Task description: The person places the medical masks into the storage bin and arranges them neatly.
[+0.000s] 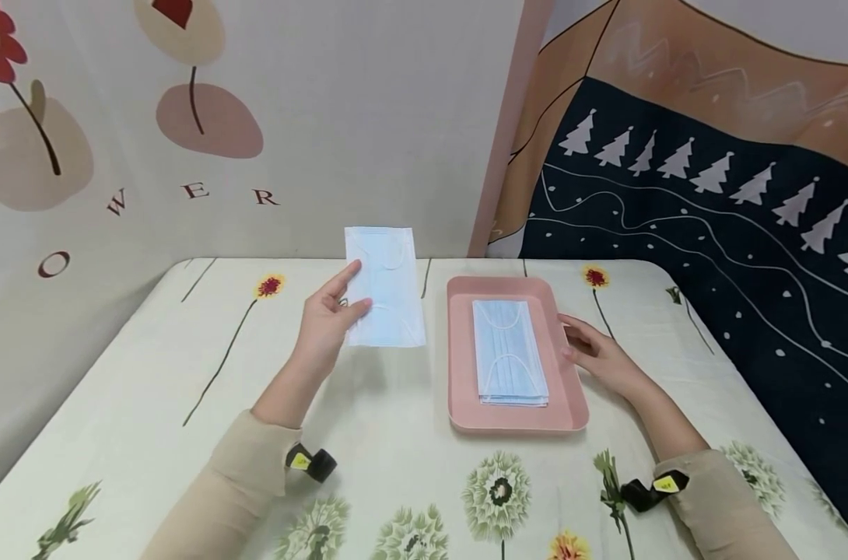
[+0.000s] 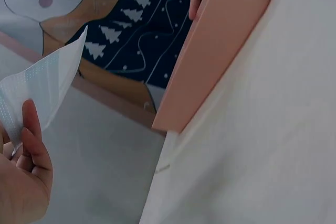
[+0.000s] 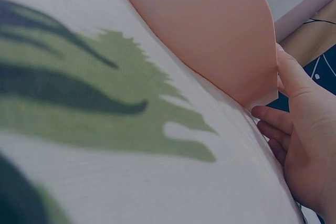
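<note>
A light blue disposable face mask [image 1: 389, 288] is held up over the table by my left hand [image 1: 329, 315], pinched at its left edge between thumb and fingers. In the left wrist view the mask [image 2: 50, 80] bends outward from the fingertips. To its right a shallow pink tray [image 1: 462, 365] rests on the table, with a neat stack of similar masks [image 1: 509, 354] inside. My right hand [image 1: 602, 358] holds the tray's right rim. From the right wrist view, thumb and fingers of that hand [image 3: 310, 135] meet the tray wall [image 3: 210, 30] near its corner.
A white cloth printed with flowers [image 1: 186, 467] covers the table. Behind it hangs a pale curtain with lettering [image 1: 368, 117], and at the right a dark one with white trees [image 1: 676, 233]. Small black devices [image 1: 312, 463] sit on both sleeves.
</note>
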{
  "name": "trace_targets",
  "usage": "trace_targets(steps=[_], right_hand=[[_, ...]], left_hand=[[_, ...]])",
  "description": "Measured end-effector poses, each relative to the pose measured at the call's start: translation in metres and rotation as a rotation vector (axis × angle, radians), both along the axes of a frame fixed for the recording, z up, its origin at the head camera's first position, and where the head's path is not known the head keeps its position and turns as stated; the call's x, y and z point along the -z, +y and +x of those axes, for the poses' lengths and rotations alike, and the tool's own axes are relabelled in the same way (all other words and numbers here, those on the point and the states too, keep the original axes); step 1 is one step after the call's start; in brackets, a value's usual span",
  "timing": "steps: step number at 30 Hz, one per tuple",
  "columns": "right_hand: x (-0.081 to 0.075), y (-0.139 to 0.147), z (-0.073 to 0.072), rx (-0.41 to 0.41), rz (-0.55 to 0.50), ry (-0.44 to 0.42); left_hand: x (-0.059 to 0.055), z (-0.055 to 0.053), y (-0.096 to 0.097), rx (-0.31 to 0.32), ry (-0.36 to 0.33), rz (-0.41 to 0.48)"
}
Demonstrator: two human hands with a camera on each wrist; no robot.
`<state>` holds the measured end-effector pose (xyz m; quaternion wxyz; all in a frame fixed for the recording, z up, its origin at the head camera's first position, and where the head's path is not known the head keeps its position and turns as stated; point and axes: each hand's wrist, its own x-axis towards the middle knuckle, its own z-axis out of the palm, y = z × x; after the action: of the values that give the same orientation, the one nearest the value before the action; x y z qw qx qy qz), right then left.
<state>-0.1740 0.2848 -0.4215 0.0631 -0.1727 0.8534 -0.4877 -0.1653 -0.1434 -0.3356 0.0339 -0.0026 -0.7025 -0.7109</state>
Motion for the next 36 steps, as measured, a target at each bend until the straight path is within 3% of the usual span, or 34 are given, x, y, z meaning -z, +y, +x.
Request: trace_targets(steps=[7, 14, 19, 30, 36], right_hand=[[0.001, 0.0, 0.0, 0.0, 0.007, 0.003], [0.0, -0.001, 0.0, -0.005, -0.004, 0.003], [0.0, -0.001, 0.0, -0.006, -0.003, 0.011], [0.002, 0.001, 0.0, -0.009, 0.004, 0.013], [0.003, 0.001, -0.001, -0.018, -0.004, 0.026]], left_hand=[[0.006, 0.0, 0.036, 0.041, 0.035, 0.086], [0.011, 0.0, 0.067, 0.052, 0.006, 0.13], [0.012, 0.002, 0.086, 0.059, -0.001, 0.122], [0.022, 0.006, 0.125, 0.148, -0.025, 0.082], [0.029, 0.006, 0.14, 0.141, -0.007, 0.01]])
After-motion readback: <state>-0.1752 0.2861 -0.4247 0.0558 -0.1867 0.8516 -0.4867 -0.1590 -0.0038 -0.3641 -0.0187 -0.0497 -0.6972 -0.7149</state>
